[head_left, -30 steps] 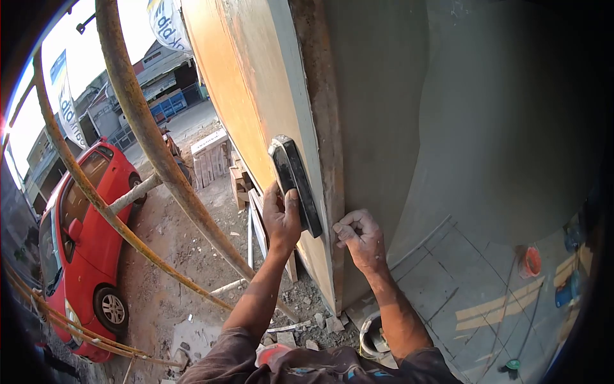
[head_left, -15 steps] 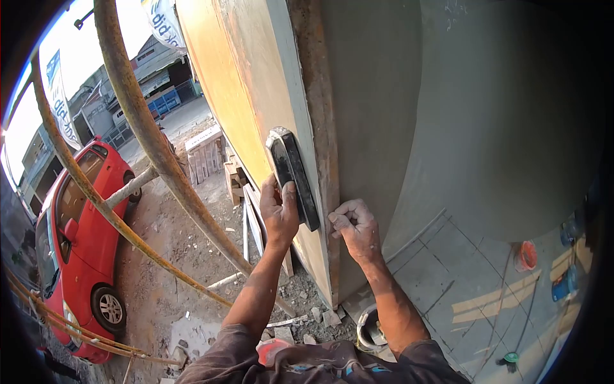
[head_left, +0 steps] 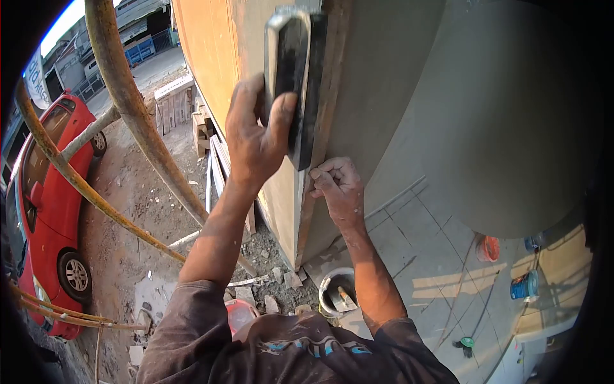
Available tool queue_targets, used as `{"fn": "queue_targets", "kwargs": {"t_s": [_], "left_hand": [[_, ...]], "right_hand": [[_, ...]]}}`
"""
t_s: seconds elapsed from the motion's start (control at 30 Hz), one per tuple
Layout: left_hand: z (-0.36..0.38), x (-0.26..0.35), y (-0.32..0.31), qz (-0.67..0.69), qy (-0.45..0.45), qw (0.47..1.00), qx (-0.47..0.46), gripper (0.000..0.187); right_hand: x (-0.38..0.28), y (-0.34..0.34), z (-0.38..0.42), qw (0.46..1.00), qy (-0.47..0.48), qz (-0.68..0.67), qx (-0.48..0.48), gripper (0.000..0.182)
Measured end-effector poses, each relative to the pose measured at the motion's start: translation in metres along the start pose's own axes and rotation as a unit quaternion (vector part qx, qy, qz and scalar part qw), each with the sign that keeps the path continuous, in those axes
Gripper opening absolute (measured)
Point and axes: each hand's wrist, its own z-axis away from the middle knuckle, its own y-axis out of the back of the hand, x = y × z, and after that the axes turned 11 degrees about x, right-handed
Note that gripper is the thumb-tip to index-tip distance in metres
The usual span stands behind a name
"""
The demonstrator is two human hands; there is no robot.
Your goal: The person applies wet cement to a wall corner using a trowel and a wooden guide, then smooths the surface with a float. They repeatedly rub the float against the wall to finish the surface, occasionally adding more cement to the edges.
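Note:
My left hand (head_left: 256, 131) is wrapped round a black plastering float (head_left: 291, 61), held upright against the narrow edge of the wall column. A long brown strip (head_left: 335, 64) runs down that corner, between the float and the grey plastered face (head_left: 384, 70). Below the float's lower end, my right hand (head_left: 339, 189) is closed, thumb and fingers pressed together at the strip. What it grips there, if anything, is hidden. Pale dried plaster marks the right fingers. To the left, the column's outer face (head_left: 206, 38) glows orange in sunlight.
Rusty scaffold pipes (head_left: 131, 102) cross the left side, with a red car (head_left: 48, 237) beyond. Under my arms stand a bucket (head_left: 323, 281) holding a wooden-handled tool (head_left: 346, 296) and a red tub (head_left: 238, 312). Rubble and boards lie at the column's foot; tiled floor (head_left: 409, 240) spreads right.
My left hand has moved the float upward along the edge, and it appears larger and closer. My right hand sits higher in view, still closed at the strip. The whole view has shifted.

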Motion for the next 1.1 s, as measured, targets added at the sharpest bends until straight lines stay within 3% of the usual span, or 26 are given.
{"fn": "queue_targets", "kwargs": {"t_s": [0.03, 0.07, 0.13, 0.2, 0.27, 0.37, 0.4, 0.47, 0.53, 0.6, 0.67, 0.73, 0.87, 0.9, 0.93, 1.0, 1.1], "left_hand": [[0.058, -0.033, 0.021, -0.037, 0.002, 0.999, -0.037, 0.038], [0.121, -0.057, 0.035, -0.025, 0.071, 0.996, -0.036, 0.040], [0.229, -0.089, 0.062, -0.063, 0.329, 0.942, -0.028, 0.040], [0.251, -0.106, 0.060, -0.071, 0.390, 0.917, 0.037, 0.038], [0.198, -0.109, 0.037, -0.043, 0.346, 0.934, 0.085, 0.038], [0.083, -0.074, 0.017, 0.032, 0.294, 0.952, 0.077, 0.035], [0.065, -0.060, 0.009, 0.052, 0.276, 0.957, 0.075, 0.034], [0.085, -0.044, 0.013, -0.020, 0.151, 0.987, 0.046, 0.033], [0.143, -0.031, 0.036, -0.045, 0.152, 0.987, -0.023, 0.037], [0.224, -0.055, 0.053, -0.076, 0.260, 0.962, -0.022, 0.039], [0.238, -0.071, 0.052, -0.062, 0.413, 0.908, 0.040, 0.036], [0.204, -0.100, 0.034, -0.066, 0.386, 0.915, 0.093, 0.034], [0.091, -0.066, 0.011, -0.041, 0.311, 0.946, 0.086, 0.033], [0.098, -0.054, 0.010, -0.013, 0.224, 0.970, 0.096, 0.034], [0.114, -0.038, 0.021, -0.075, 0.201, 0.976, 0.045, 0.036], [0.172, -0.039, 0.036, -0.068, 0.166, 0.983, 0.026, 0.037], [0.231, -0.087, 0.043, -0.052, 0.364, 0.928, 0.060, 0.037]], "right_hand": [[0.001, 0.001, 0.000, 1.000, -0.008, 0.003, 0.002, 0.017], [0.002, 0.002, 0.001, 1.000, -0.008, 0.006, 0.002, 0.017], [0.001, 0.002, -0.001, 1.000, -0.004, 0.012, 0.000, 0.018], [-0.004, 0.001, 0.000, 1.000, 0.000, 0.020, -0.003, 0.020], [-0.003, 0.001, 0.000, 1.000, 0.006, 0.020, -0.005, 0.021], [0.001, 0.002, 0.000, 1.000, 0.006, 0.004, -0.003, 0.022], [0.001, 0.001, 0.000, 1.000, 0.002, 0.003, 0.003, 0.022], [-0.001, 0.000, 0.002, 1.000, -0.006, 0.007, 0.014, 0.022], [-0.002, 0.000, 0.003, 1.000, 0.001, 0.007, 0.008, 0.021], [-0.001, -0.001, -0.001, 1.000, 0.009, 0.011, 0.003, 0.021], [0.002, 0.003, 0.000, 1.000, 0.012, 0.027, 0.002, 0.021], [0.001, 0.003, -0.003, 1.000, 0.008, 0.030, -0.003, 0.022], [0.000, 0.003, 0.000, 1.000, 0.015, 0.025, -0.002, 0.019], [0.000, 0.002, 0.001, 1.000, 0.012, 0.015, -0.001, 0.019], [-0.001, 0.001, 0.002, 1.000, 0.009, 0.006, -0.001, 0.019], [-0.001, 0.000, 0.000, 1.000, 0.008, 0.006, 0.002, 0.018], [0.000, 0.001, 0.003, 1.000, 0.008, 0.019, 0.012, 0.018]]}}
